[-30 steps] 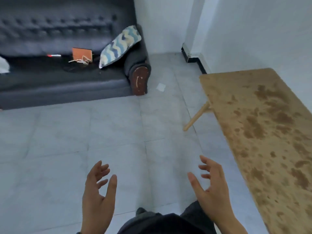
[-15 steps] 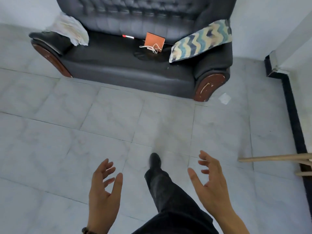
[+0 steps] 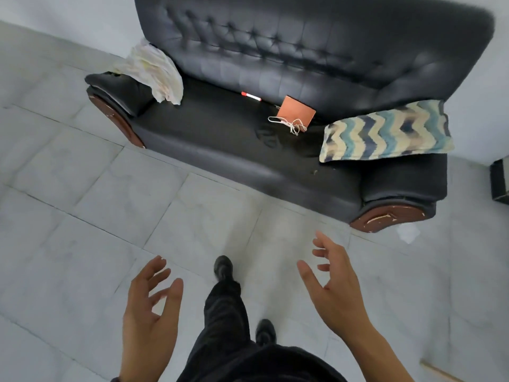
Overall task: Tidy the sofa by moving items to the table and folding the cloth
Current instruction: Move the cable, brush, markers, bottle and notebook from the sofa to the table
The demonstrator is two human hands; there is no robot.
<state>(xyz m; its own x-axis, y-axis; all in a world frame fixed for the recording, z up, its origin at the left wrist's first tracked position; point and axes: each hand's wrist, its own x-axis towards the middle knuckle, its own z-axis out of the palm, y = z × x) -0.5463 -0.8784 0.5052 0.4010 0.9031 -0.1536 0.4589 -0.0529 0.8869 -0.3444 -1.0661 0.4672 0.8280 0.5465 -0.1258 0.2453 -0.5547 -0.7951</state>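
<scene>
Person standing on grey marble-look floor tiles (image 3: pixel 82 244) is holding the left hand (image 3: pixel 150 307) and right hand (image 3: pixel 334 288) empty at the bottom of the frame, relaxed fingers spreading wide. Across the top, a black tufted leather sofa (image 3: pixel 303 51) is carrying a crumpled white cloth (image 3: pixel 154 70) on its upper-left armrest, a red-and-white pen (image 3: pixel 251 96) and an orange square card with white string (image 3: pixel 296 113) at mid-seat, and a blue-and-cream zigzag cushion (image 3: pixel 385 133) at right.
</scene>
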